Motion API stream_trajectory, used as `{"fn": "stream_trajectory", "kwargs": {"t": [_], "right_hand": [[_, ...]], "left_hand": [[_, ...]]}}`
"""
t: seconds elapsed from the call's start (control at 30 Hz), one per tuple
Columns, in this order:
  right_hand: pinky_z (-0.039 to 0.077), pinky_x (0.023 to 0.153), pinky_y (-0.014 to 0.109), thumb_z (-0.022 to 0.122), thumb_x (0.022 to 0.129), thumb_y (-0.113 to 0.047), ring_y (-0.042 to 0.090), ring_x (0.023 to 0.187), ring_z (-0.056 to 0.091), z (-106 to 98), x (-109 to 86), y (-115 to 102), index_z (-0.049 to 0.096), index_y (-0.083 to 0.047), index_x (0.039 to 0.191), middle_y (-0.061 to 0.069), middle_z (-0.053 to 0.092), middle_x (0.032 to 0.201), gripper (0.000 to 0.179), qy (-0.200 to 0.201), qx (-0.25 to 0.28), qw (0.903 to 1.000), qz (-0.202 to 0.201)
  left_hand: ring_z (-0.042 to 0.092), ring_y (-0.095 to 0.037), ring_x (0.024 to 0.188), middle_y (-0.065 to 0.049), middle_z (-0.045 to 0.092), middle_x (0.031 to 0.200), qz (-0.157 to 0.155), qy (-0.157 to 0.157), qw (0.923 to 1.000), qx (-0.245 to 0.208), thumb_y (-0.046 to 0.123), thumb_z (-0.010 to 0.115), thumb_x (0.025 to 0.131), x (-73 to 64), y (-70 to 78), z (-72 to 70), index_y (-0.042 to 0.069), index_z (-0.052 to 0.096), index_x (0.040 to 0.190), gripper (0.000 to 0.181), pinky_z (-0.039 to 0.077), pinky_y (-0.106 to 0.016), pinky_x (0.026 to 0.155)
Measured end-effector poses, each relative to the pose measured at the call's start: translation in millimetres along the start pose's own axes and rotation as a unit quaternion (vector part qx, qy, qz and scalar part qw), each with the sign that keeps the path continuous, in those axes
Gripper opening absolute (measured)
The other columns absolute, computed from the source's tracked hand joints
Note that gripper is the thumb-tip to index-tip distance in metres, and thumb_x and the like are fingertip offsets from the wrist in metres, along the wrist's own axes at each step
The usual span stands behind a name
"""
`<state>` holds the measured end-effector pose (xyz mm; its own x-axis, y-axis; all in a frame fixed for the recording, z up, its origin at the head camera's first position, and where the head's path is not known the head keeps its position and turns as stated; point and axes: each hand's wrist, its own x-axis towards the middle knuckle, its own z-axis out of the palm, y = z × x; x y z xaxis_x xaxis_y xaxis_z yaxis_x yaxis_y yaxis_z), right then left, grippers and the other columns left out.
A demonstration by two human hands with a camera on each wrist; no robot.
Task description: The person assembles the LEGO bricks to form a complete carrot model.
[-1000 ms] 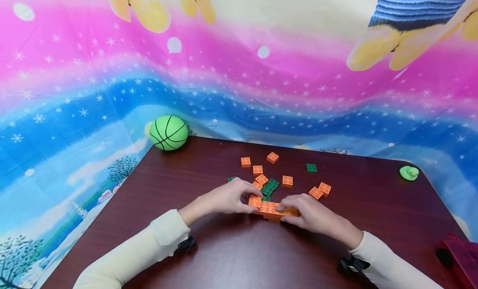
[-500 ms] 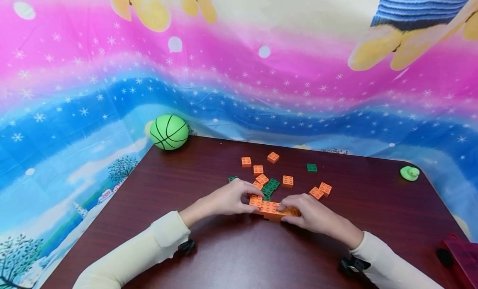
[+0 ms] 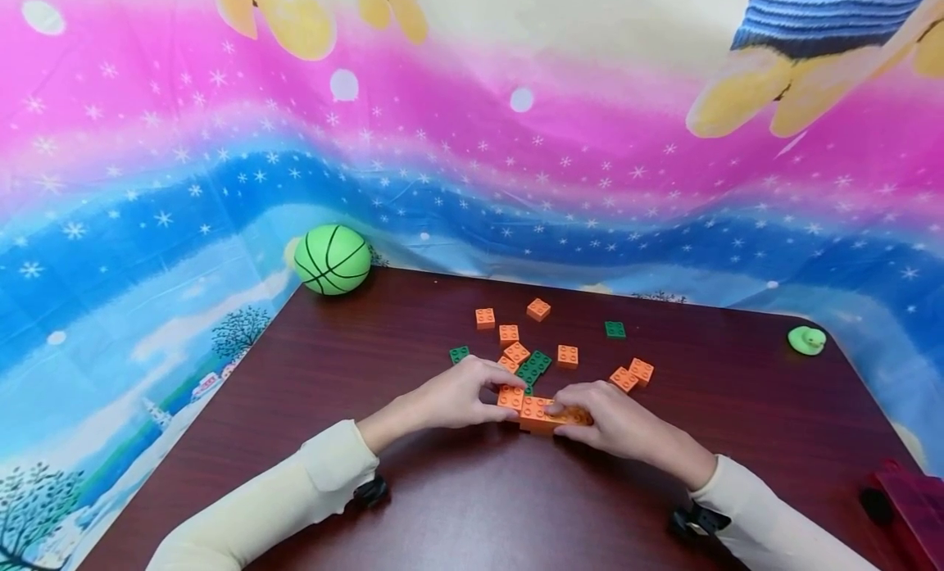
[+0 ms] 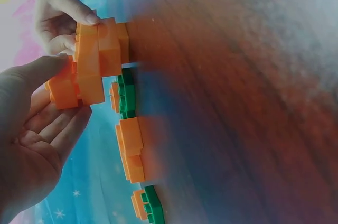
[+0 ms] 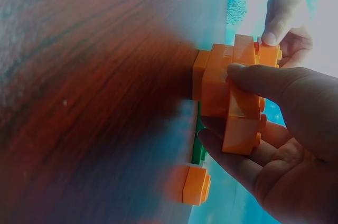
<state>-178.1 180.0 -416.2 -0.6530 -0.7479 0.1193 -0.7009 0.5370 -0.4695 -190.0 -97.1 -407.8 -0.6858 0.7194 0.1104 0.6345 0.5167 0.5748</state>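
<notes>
Both hands hold a stepped stack of orange toy bricks [image 3: 544, 414] low over the table. My left hand [image 3: 465, 395] pinches a square orange brick [image 4: 63, 85] between thumb and fingers at the stack's left end, on its studded top side. Around the right end, my right hand [image 3: 612, 419] grips the stack; in the right wrist view its thumb lies along the orange side and its fingers are partly hidden behind the bricks. Just beyond the stack lie joined green bricks [image 3: 534, 368] and a loose orange brick [image 3: 516, 352].
Several more orange bricks are scattered behind, such as one [image 3: 567, 356] and a touching pair [image 3: 633, 374]. Small green bricks lie at left [image 3: 459, 355] and back right [image 3: 615, 330]. A green ball [image 3: 333, 260], a green toy duck [image 3: 807, 340] and a red translucent object [image 3: 910, 505] stand near the table's edges.
My left hand and the square orange brick it pinches have shifted slightly to the right along the stack. The right hand keeps its grip in nearly the same place.
</notes>
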Motion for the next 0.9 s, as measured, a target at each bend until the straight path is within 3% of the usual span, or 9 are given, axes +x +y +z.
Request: {"fn": "stream_trajectory", "kwargs": {"t": [0.3, 0.77, 0.9], "right_hand": [[0.06, 0.079, 0.026, 0.077, 0.093, -0.019, 0.004, 0.091, 0.071, 0.5, -0.2, 1.3, 0.073, -0.023, 0.101, -0.009, 0.076, 0.099, 0.01, 0.003, -0.003, 1.0, -0.006], [0.058, 0.074, 0.023, 0.076, 0.094, -0.018, 0.0, 0.086, 0.066, -3.8, 3.9, -2.2, 0.071, -0.023, 0.101, -0.008, 0.075, 0.099, 0.01, -0.028, -0.012, 0.9995, -0.005], [0.057, 0.074, 0.023, 0.076, 0.094, -0.018, -0.001, 0.085, 0.065, -5.3, 2.9, -2.4, 0.071, -0.022, 0.101, -0.008, 0.075, 0.099, 0.01, -0.029, -0.012, 0.9995, -0.004]], "left_hand": [[0.068, -0.012, 0.119, -0.002, 0.073, 0.13, -0.003, 0.006, 0.9995, -0.032, 0.026, 0.076, 0.095, -0.1, -2.3, 3.2, 0.012, 0.07, 0.133, 0.041, 0.056, -0.022, 0.094], [0.068, -0.016, 0.121, -0.005, 0.071, 0.134, -0.027, 0.026, 0.9934, -0.108, 0.026, 0.076, 0.094, -4.8, -7.7, 10.9, 0.013, 0.07, 0.134, 0.043, 0.06, -0.028, 0.09], [0.072, -0.014, 0.113, -0.004, 0.072, 0.131, -0.033, 0.031, 0.9914, -0.123, 0.024, 0.077, 0.093, -5.7, -8.7, 9.9, 0.01, 0.07, 0.133, 0.043, 0.059, -0.022, 0.087]]}}
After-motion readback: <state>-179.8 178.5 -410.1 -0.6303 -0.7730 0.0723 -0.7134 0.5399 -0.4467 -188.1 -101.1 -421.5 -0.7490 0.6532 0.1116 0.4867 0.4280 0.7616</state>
